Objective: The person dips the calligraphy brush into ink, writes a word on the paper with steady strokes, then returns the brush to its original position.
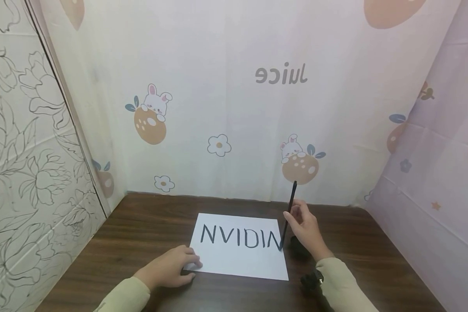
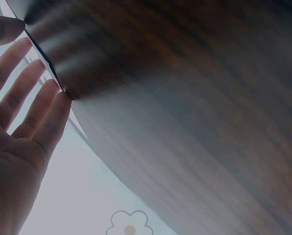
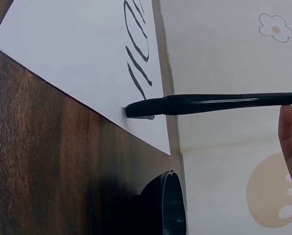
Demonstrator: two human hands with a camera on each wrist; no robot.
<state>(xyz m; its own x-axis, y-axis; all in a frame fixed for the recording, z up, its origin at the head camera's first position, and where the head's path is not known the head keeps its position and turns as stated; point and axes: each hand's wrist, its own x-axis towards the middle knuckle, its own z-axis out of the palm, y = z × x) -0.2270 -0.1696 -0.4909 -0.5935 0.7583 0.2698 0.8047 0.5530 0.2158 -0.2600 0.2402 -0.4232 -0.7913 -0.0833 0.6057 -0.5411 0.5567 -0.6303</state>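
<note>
A white sheet of paper (image 1: 238, 264) lies on the table with large black painted letters reading NVIDI and slanted strokes after them at its right. My right hand (image 1: 305, 227) pinches the long handle of a black paintbrush (image 1: 290, 210) between thumb and fingers. In the right wrist view, the dark tip of the paintbrush (image 3: 146, 107) touches the paper near its right edge, at the last strokes. My left hand (image 1: 173, 265) rests at the lower left edge of the paper, fingertips touching it. In the left wrist view its fingers (image 2: 26, 98) are spread and nearly straight.
A black cup (image 3: 174, 205) stands just right of the paper, mostly hidden by my right hand in the head view. The brown wood-grain table (image 1: 148, 212) meets a printed curtain (image 1: 226, 108) at the back. Curtains hang on both sides too.
</note>
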